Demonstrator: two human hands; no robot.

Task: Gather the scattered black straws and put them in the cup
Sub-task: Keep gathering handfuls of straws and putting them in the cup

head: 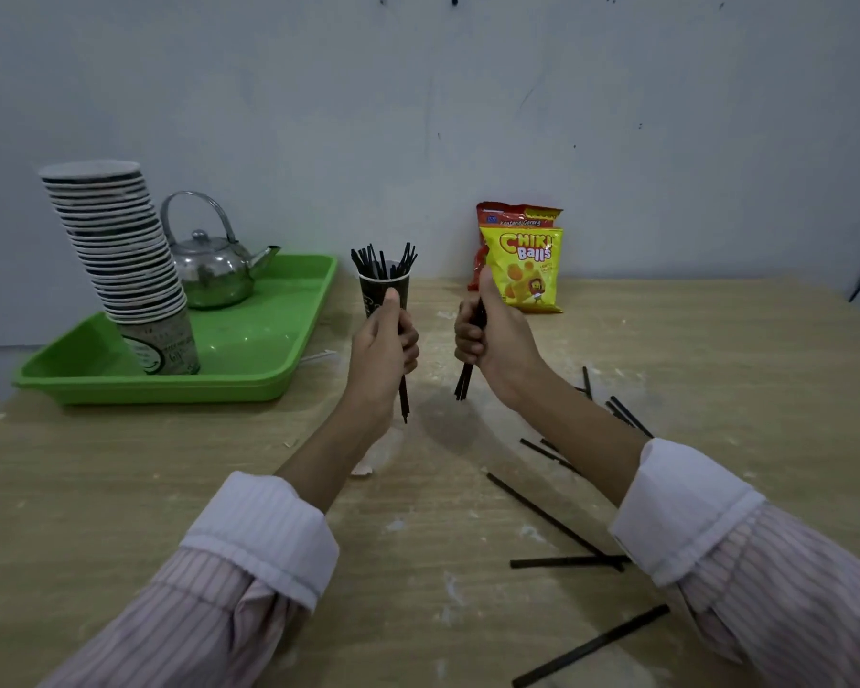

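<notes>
Dim, even indoor light; soft shadows; wide-angle bowing at edges.

cup (374, 295) — lower part hidden by left hand (381, 347) | print unreadable

Pink-striped sleeves (209, 603), white cuffs (264, 533)

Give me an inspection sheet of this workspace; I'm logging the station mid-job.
Surface: wooden table, pale smudges.
Job's things: black cup upright, holding straws; loose straws lie scattered at right.
Clutter: green tray with cup stack and kettle; snack bags against the wall.
Grippers: left hand and right hand each grip straws.
Cables: nothing seen.
Surroundings: bare grey wall.
</notes>
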